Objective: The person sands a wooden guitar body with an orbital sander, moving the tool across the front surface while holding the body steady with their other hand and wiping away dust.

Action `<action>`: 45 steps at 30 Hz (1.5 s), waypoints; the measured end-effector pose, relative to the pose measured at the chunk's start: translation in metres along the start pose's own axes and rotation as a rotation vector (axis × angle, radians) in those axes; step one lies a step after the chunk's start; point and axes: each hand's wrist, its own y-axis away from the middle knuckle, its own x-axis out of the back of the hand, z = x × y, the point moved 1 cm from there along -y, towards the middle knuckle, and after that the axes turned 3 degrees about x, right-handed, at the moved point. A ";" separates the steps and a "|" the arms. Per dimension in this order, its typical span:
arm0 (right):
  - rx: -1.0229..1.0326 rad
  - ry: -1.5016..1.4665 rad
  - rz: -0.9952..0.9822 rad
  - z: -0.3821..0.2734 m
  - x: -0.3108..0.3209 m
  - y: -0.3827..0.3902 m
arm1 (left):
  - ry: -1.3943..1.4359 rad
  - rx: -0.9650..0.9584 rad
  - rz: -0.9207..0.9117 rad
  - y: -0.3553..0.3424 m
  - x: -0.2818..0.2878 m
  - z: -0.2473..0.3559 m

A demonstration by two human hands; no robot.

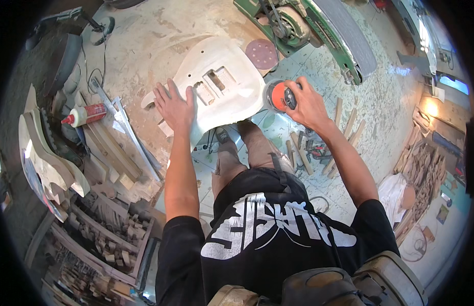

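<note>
One guitar body (pixel 239 97) of pale, smooth-looking material is seen on a worn, stained bench top (pixel 145 43), its outline rounded and its face pierced by two small round holes and at least two squared cut-outs. Two hands are at work on it: the left hand (pixel 175 105) is laid palm down on the left part of the guitar body, fingers spread and nothing grasped, while the right hand (pixel 304 104) is wrapped around one orange-and-black sander (pixel 279 96), held at the right rim of the guitar body; whether the rim is touched by its pad cannot be told. The guitar body is thus placed between the two hands. One flat, round, reddish-brown sanding disc (pixel 261 54), perforated with small holes, is set just beside its far right edge. One green metal machine (pixel 318 38) with a grey belt is stationed beyond it to the right. Left of the guitar body, one white plastic bottle (pixel 86 115) with a red tip is laid on its side, and several straight wooden strips (pixel 112 148) are placed near it.
</note>
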 end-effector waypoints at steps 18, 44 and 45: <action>0.024 -0.011 0.026 -0.001 -0.001 -0.015 | 0.012 -0.010 0.015 0.000 0.000 0.000; 0.003 0.016 0.036 -0.002 0.004 -0.048 | -0.005 0.001 -0.007 0.000 0.000 0.000; 0.002 0.015 0.034 0.000 0.004 -0.052 | 0.007 -0.012 0.018 -0.001 -0.001 0.001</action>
